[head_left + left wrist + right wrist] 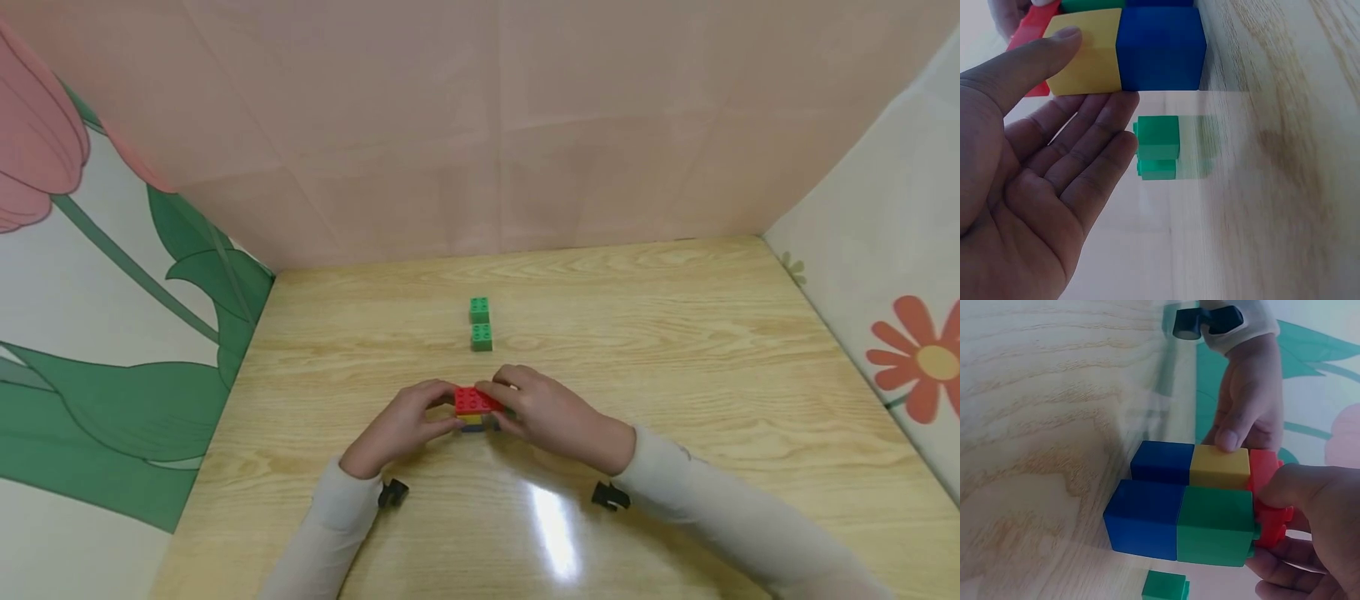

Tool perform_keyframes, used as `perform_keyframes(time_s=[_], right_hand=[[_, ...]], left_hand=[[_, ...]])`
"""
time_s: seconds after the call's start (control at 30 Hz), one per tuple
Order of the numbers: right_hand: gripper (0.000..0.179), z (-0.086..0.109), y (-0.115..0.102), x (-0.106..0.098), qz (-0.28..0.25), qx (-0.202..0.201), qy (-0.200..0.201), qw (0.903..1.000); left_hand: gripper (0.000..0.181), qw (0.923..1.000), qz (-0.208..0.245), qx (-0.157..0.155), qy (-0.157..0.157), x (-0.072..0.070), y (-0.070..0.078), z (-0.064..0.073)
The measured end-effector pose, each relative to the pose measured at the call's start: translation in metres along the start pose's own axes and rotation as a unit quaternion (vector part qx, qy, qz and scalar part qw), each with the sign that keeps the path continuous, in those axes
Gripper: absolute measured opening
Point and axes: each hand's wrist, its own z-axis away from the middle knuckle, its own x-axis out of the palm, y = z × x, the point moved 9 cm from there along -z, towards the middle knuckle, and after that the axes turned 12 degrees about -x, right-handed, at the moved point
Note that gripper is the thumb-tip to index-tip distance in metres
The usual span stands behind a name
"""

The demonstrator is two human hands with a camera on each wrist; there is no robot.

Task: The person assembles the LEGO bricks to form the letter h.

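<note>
Two block columns stand side by side on the table. One is a yellow brick [1094, 59] over a blue brick [1163, 50], the other a green brick [1216, 528] over a second blue brick [1142, 519]. A flat red brick [468, 401] lies across the top, with some green studs showing beside it in the right wrist view. My left hand [405, 421] holds the yellow column from the left, thumb on the yellow face and fingers along its far side. From the right, my right hand [551, 412] pinches the red brick between thumb and fingers.
Two loose green bricks, a farther one [479, 311] and a nearer one [482, 337], sit behind the columns on the wooden table [645, 333]. A pink back wall [495, 125] and printed side panels enclose the table. Black clip-like pieces [393, 493] show at both wrists.
</note>
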Motion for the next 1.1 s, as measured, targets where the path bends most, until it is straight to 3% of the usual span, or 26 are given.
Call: perform_keyframes(time_s=[0.67, 1.1], right_hand=[[0.037, -0.003, 0.005, 0.002, -0.012, 0.016, -0.039, 0.9990], [0.038, -0.010, 0.000, 0.002, 0.015, 0.005, -0.070, 0.9974]], left_hand=[[0.034, 1.0000, -0.001, 0.006, -0.007, 0.002, -0.001, -0.002], [0.031, 1.0000, -0.003, 0.004, 0.002, -0.001, 0.001, 0.000]])
